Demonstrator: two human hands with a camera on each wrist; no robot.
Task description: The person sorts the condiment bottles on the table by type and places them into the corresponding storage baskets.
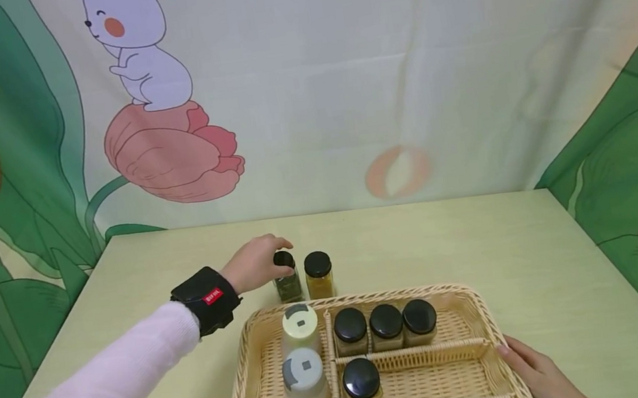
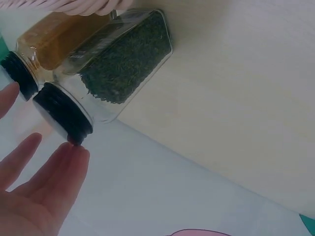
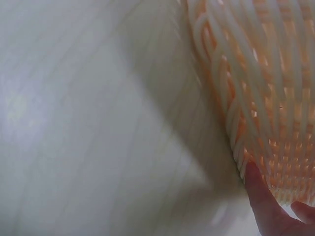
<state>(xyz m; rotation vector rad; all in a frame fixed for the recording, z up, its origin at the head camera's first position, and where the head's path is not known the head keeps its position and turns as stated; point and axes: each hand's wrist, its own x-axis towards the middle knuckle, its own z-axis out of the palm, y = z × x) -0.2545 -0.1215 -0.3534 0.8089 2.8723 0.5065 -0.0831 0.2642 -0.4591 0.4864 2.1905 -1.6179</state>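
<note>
My left hand (image 1: 255, 263) reaches to a clear jar of dried green herbs (image 1: 289, 287) behind the basket. Its thumb and fingers stand spread about the black lid (image 2: 64, 113), and fingertips touch the lid's edge in the left wrist view. Right beside it stands a jar of yellow-brown powder (image 1: 321, 286), also black-lidded. At the right side of the wicker basket (image 1: 495, 323), my right hand (image 1: 538, 372) holds the rim with the thumb on top. One finger (image 3: 261, 196) lies against the woven outer wall in the right wrist view.
Inside the divided basket, two pale-capped shakers (image 1: 307, 382) stand in the left compartment. Several black-lidded jars (image 1: 385, 321) stand in the right-hand compartments. A pale wooden table (image 1: 422, 246) lies beneath, with a printed curtain (image 1: 311, 92) behind it.
</note>
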